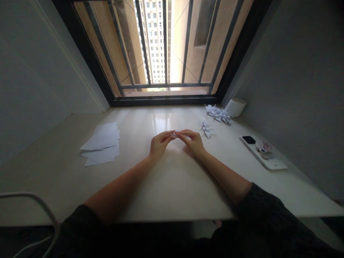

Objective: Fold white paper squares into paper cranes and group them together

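My left hand [159,144] and my right hand [192,141] meet over the middle of the pale table [172,179], fingertips pinched together on a small folded piece of white paper [175,134]. Most of the paper is hidden by my fingers. A finished paper crane [206,128] lies just right of my right hand. Several more paper cranes [218,113] sit in a cluster further back on the right.
A loose stack of white paper sheets [101,144] lies at the left. A white phone with stickers [262,152] rests at the right, a white roll [235,106] by the window corner. A barred window [163,50] is ahead, a chair frame [32,208] lower left.
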### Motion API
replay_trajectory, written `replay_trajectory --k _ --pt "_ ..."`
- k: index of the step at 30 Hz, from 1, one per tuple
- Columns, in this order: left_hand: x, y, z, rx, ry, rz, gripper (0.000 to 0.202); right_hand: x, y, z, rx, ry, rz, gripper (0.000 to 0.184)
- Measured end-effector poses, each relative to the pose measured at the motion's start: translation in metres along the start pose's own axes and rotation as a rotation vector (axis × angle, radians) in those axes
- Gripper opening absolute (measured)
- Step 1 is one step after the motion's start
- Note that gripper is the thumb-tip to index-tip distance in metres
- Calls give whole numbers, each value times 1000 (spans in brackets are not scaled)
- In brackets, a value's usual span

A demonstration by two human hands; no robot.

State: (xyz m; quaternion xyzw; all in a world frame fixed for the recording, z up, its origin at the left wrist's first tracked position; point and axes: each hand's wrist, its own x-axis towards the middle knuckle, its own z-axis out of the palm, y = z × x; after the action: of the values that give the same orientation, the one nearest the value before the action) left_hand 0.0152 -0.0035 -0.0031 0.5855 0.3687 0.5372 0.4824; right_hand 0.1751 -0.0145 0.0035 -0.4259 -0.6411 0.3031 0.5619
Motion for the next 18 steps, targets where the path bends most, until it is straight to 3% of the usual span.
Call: replay_trajectory --k 10,18 --pt "-1 6 2 -24 77 -12 25 -2 2 4 29 102 102 24" --pt "-1 5 2 -49 -24 -27 33 -2 -2 3 35 139 100 21"
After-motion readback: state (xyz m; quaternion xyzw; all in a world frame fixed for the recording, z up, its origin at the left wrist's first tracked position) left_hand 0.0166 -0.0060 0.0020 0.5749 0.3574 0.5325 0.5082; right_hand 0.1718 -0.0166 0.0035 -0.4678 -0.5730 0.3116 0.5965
